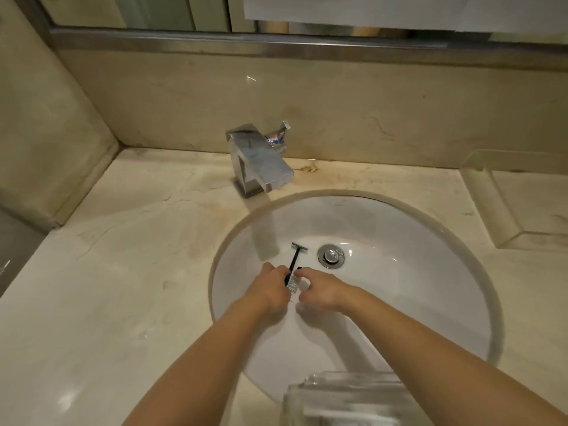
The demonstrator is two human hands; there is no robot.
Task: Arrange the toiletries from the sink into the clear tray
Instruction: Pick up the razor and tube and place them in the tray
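Observation:
Both of my hands reach into the white sink basin (399, 302). My left hand (270, 290) grips the lower end of a black razor (295, 259), whose grey head points toward the drain. My right hand (319, 290) closes on a small white tube with a dark cap (296, 282) that lies right beside the razor handle; my fingers hide most of it. The clear tray (516, 216) stands empty on the counter at the far right. A crumpled toothpaste tube (278, 138) rests behind the tap.
A chrome tap (261, 158) overhangs the basin's back edge. The drain plug (331, 256) sits in the basin's middle. A clear glass block-like holder (347, 398) stands at the near rim under my right forearm. Marble counter (123, 272) spreads to the left.

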